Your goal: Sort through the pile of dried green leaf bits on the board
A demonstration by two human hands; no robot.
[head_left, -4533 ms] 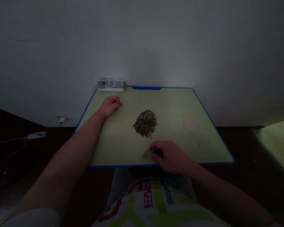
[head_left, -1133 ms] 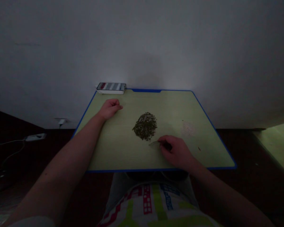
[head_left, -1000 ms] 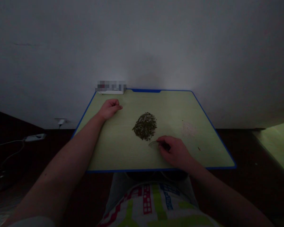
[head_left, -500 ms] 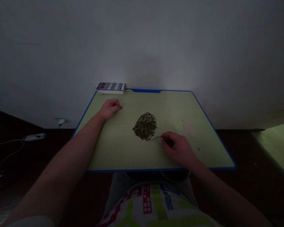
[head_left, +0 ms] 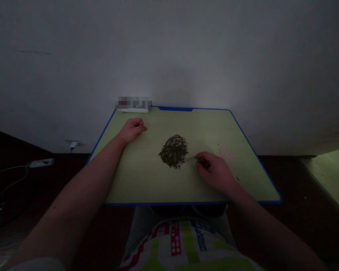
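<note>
A loose heap of small dark-green and brown grains (head_left: 173,150) lies near the middle of the pale board. To its right, my right hand (head_left: 213,169) is closed, pinching thin tweezers (head_left: 190,159) whose tips point left at the heap's lower right edge. Whether the tips grip a grain is too small to tell. My left hand (head_left: 132,130) rests curled on the board to the upper left of the heap, with nothing visible in it. Beyond my right hand is a thin scatter of pale grains (head_left: 226,151).
The light-green tabletop (head_left: 141,180) has a blue rim. A white box (head_left: 134,110) with a blurred-out top stands at its far left corner, by the grey wall (head_left: 169,49). A small dark sliver (head_left: 237,178) lies right of my wrist. A power strip (head_left: 41,163) sits at left.
My right hand and the tweezers have shifted slightly right and away from me. My left hand stays where it was, and the heap looks the same.
</note>
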